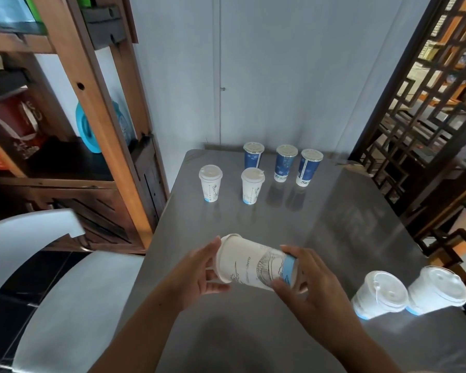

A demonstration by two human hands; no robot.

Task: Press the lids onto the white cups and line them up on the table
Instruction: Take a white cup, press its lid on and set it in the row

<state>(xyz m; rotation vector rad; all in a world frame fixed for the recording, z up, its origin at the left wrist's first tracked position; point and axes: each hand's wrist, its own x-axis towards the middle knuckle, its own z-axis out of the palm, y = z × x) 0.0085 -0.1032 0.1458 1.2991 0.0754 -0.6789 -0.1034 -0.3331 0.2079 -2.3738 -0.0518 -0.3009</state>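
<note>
While I monitor the head view, I record one white cup (256, 265) held on its side above the near part of the tabletop (347, 216), clear of the surface. Its mouth end points left and its blue-banded base points right. On the left hand (197, 273), the fingers (211, 247) and thumb are curled about the mouth end, gripping it. On the right hand (310, 284), the fingers (293, 251) wrap over the base with the thumb beneath, gripping it. I cannot tell whether a lid is fully seated on this cup.

The near-right lidded cups (379, 294) (436, 289), both white, stand just beside each other at the tabletop's right edge. The far-left lidded cups (210, 183) (252, 185), also white, stand upright and apart from each other. Behind them, three blue cups (286, 162) with lids stand in a loose row near the far edge. A wooden shelf unit (97, 103) stands to the left of the tabletop.
</note>
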